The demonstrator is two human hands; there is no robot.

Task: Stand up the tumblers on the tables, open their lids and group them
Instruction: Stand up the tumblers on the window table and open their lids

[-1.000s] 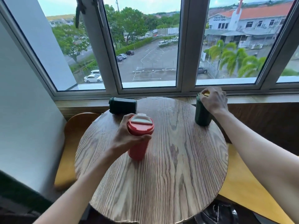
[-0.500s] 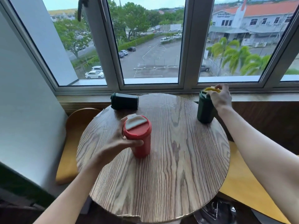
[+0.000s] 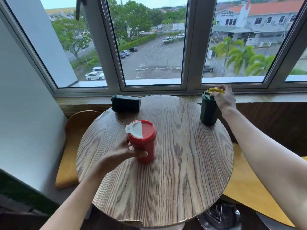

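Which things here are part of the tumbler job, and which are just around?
Job:
- red tumbler, upright, held by the left hand
- green tumbler with the yellow flap, upright, right hand on its lid
- dark green tumbler, lying on its side

Just around:
- round table
- wooden seats
- window

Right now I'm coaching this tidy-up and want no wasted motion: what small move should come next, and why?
Probably finish lifting the yellow flap on the upright green tumbler: the right hand already has fingers on it and it looks only partly raised. The left hand just steadies the upright red tumbler. The other green tumbler lies on its side and can wait.
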